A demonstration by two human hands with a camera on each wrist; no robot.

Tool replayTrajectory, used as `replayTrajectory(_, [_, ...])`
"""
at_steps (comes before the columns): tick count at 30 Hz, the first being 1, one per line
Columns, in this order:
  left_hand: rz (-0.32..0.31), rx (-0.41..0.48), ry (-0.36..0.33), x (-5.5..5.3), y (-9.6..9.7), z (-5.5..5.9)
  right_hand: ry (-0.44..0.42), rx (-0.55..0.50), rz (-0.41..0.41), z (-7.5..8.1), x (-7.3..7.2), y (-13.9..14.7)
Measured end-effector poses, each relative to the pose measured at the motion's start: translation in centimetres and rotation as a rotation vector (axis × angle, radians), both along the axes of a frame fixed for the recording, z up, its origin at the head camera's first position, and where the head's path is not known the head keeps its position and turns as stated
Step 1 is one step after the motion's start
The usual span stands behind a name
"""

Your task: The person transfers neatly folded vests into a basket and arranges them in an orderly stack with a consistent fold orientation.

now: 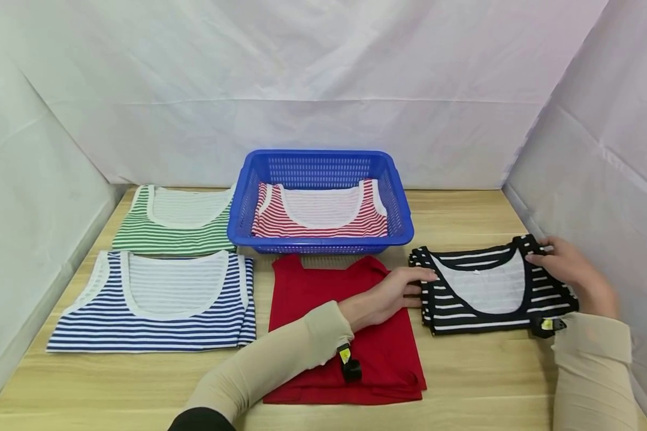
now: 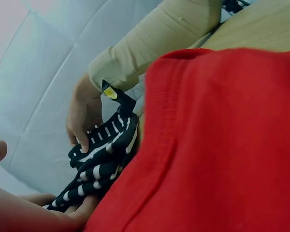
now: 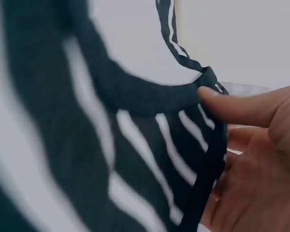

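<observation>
A folded black-and-white striped tank top lies at the right of the table, its upper edge raised at the shoulders. My left hand reaches across a folded red tank top and grips the striped top's left side, with some fingers tucked under the cloth in the left wrist view. At the opposite shoulder my right hand pinches the strap. The right wrist view gives this close up: the thumb presses the dark trim, and the other fingers are partly hidden behind the fabric.
A blue plastic basket at the back middle holds a folded red-and-white striped tank top. To the left lie a green-striped tank top and a blue-striped one. White cloth walls border the wooden table.
</observation>
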State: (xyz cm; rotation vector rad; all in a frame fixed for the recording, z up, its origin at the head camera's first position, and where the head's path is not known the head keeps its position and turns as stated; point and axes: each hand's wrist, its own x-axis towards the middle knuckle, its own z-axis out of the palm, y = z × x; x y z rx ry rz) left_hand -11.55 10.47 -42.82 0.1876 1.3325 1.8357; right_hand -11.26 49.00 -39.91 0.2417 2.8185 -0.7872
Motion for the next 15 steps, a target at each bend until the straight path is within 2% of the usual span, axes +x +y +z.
replayTrajectory(2, [0.038,0.01,0.002,-0.3,-0.1,-0.1,0.055,-0.018,-0.007,-0.1,-0.3,-0.3])
replayTrajectory(5, [0.092,0.023,-0.009,-0.6,-0.1,-0.3,0.095,-0.087,0.011,-0.4,-0.4,-0.6])
replayTrajectory(8, [0.123,0.027,-0.023,-0.9,-0.2,-0.6,0.059,-0.168,0.05,-0.7,0.1,-0.4])
replayTrajectory(12, [0.115,0.028,-0.029,-1.2,-0.3,-0.7,0.019,-0.191,0.133,-0.8,1.1,0.0])
replayTrajectory(15, [0.084,0.033,-0.015,-1.4,-0.3,-0.9,0.039,-0.162,0.187,-0.8,1.2,0.2])
